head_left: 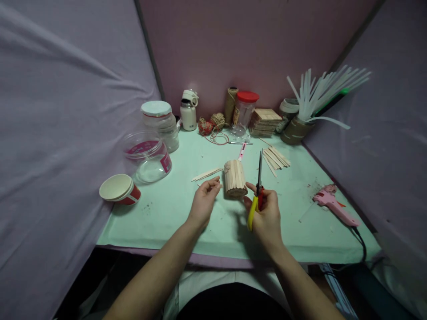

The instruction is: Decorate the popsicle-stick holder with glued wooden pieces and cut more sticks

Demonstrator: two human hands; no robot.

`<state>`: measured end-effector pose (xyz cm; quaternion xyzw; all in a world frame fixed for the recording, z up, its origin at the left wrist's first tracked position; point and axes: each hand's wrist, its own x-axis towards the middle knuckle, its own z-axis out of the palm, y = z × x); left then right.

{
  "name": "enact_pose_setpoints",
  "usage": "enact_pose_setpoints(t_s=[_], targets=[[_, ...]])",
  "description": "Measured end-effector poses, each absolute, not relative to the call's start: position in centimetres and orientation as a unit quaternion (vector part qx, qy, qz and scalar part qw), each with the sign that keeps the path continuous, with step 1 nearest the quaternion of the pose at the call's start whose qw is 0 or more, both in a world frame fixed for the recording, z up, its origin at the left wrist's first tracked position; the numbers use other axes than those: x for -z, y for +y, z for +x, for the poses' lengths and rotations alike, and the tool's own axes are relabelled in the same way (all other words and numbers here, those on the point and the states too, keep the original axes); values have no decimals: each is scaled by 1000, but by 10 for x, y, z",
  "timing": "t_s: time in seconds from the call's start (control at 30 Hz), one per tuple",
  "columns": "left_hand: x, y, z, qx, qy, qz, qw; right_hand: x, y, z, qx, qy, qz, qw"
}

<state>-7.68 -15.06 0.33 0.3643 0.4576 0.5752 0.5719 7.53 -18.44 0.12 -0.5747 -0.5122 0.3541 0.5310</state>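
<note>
A small cylinder covered with wooden craft sticks (235,175) lies on its side at the middle of the table. To its right, my right hand (268,218) is closed around scissors (255,209) with one yellow and one red handle. Their dark blades point away from me, and my fingertips come close to the cylinder's near right edge. On the other side, my left hand (203,200) has its thumb and fingertips pinched together just short of the cylinder. Whatever sits in that pinch is too small to make out. A few loose sticks (207,174) lie beyond this hand.
More craft sticks (276,159) lie spread at the back right, before a stick stack (265,122). A pink glue gun (336,208) rests at right, its cord over the edge. Paper cups (120,189) and a clear tub (147,162) stand left. Glue sticks (320,95) fill a holder.
</note>
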Motion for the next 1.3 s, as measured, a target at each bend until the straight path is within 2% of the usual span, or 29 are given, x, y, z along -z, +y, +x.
enact_pose_setpoints(t_s=[0.2,0.33,0.4,0.53,0.7,0.9,1.13,1.3], targets=[[-9,-141,-53,-544,421,397,607,4,-176,93,-323,-491,-596,547],[-13,-148,-59,-511,474,421,580,-6,-183,98,-301,-469,-596,578],[-14,-156,-65,-492,497,430,571,-13,-190,94,-334,-467,-579,579],[-20,-174,-73,-466,510,432,580,-18,-199,78,-453,-460,-545,535],[-25,-188,-76,-452,514,435,586,-14,-198,65,-513,-449,-524,510],[-19,-193,-78,-432,523,470,565,-12,-195,65,-516,-450,-527,503],[-27,-188,-96,-370,520,548,541,-11,-197,70,-492,-518,-560,419],[-28,-186,-100,-332,494,577,559,-13,-198,67,-503,-525,-551,410]])
